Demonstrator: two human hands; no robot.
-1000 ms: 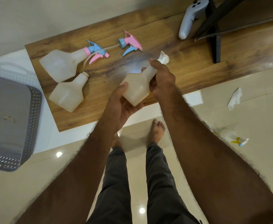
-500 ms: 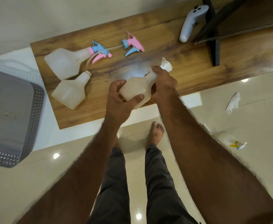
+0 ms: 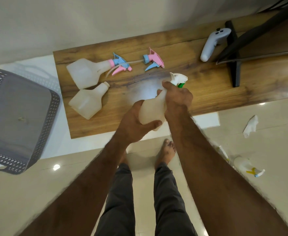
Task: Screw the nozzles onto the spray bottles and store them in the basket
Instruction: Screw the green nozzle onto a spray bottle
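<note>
I have the bottle [image 3: 152, 109] held above the tabletop [image 3: 208, 92] edge, my left hand [image 3: 136, 123] clenched round its body, my right hand [image 3: 178, 97] gripping the neck below the nozzle [image 3: 178, 78]. It looks empty, light, thin-walled and squashy, so I'd hold the stiffer shoulder and turn the collar.

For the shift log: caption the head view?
Both hands twist a white nozzle onto a spray bottle above the wooden table.
</note>
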